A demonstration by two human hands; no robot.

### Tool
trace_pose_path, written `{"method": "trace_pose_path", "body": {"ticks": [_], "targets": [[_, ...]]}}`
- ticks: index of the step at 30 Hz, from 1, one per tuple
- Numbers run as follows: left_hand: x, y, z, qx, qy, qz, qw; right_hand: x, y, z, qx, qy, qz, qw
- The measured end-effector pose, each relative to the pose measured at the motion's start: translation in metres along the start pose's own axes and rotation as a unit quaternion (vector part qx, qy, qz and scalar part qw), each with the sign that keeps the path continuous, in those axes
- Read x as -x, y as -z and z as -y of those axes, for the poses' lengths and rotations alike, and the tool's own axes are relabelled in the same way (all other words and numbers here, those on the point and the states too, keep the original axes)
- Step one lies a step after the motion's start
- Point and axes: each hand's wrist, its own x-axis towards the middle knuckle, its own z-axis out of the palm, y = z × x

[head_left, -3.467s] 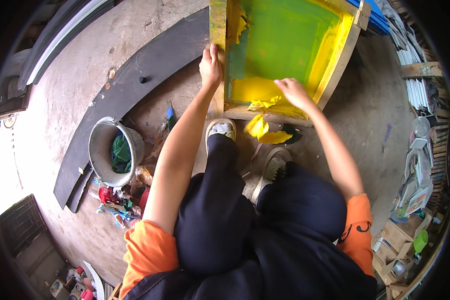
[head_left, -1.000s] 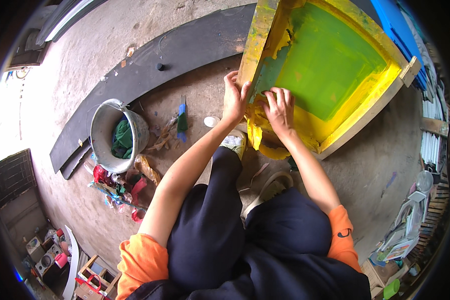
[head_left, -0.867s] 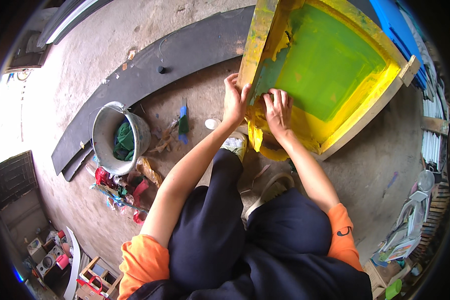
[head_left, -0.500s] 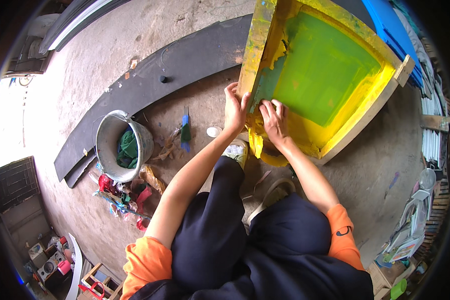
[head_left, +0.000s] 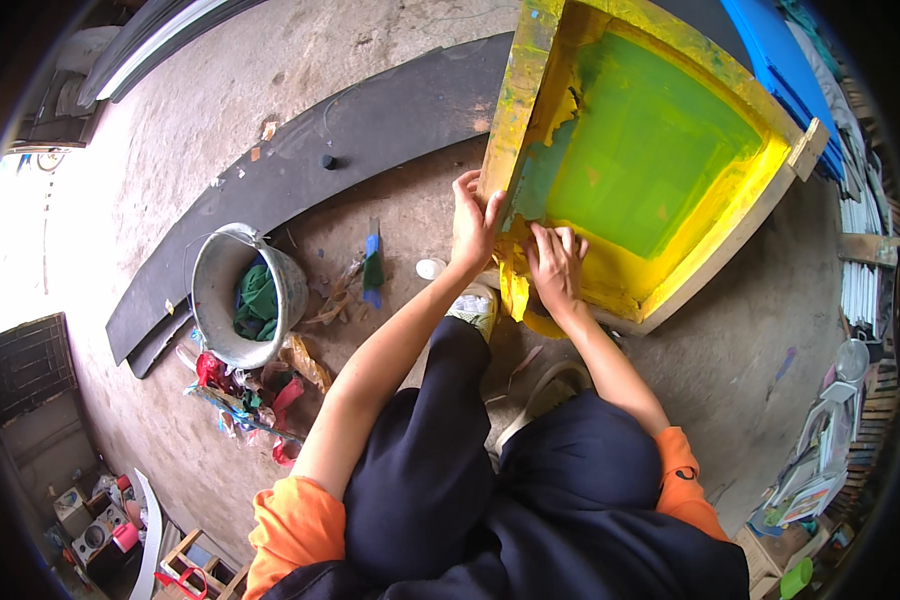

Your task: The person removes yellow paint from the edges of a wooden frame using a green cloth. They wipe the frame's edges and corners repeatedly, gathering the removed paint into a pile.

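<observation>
A screen-printing frame (head_left: 778,192) of yellow-smeared wood, with green mesh, tilts in front of me. Its left rail is gripped by my left hand (head_left: 474,228), thumb on the inner side and fingers behind. Inside the lower left corner, my right hand (head_left: 557,265) has its fingers curled and pinched against the yellow-stained tape (head_left: 511,250) along the mesh edge; the fingertips are partly hidden. A loose yellow strip (head_left: 515,293) hangs from that corner between my wrists.
To the left stands a bucket (head_left: 292,285) holding green cloth (head_left: 257,302), beside a heap of coloured scraps (head_left: 260,395). A long black sheet (head_left: 390,108) lies across the floor. A blue-handled scraper (head_left: 373,270) and a white round object (head_left: 431,268) lie near my foot. Blue panels (head_left: 785,75) lean at far right.
My right hand has slid slightly down toward me along the corner, its fingers curled tighter. The frame has shifted a little; my left hand keeps its hold on the rail.
</observation>
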Motion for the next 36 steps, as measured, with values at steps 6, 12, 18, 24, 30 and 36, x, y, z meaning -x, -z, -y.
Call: {"method": "trace_pose_path", "body": {"ticks": [6,12,18,24,30,36], "targets": [[0.001,-0.002,-0.003,-0.02,-0.011,-0.005,1.0,0.009,0.003,-0.017,0.047,-0.002,0.047,0.998],[0.0,-0.004,0.003,-0.035,-0.017,-0.021,0.999,-0.003,0.003,-0.029,0.035,0.129,0.004,0.991],[0.002,-0.007,0.006,-0.054,-0.02,-0.034,0.998,0.01,0.008,-0.024,0.018,0.087,-0.019,0.996],[0.002,-0.008,0.006,-0.086,-0.027,-0.038,0.995,0.014,0.013,-0.025,0.015,0.08,-0.027,0.996],[0.0,-0.007,0.007,-0.068,-0.023,-0.024,0.997,0.015,0.02,-0.026,-0.004,0.063,-0.045,0.997],[-0.002,-0.008,0.017,-0.075,-0.046,-0.033,0.996,0.023,0.029,-0.026,-0.046,0.029,0.001,0.999]]}}
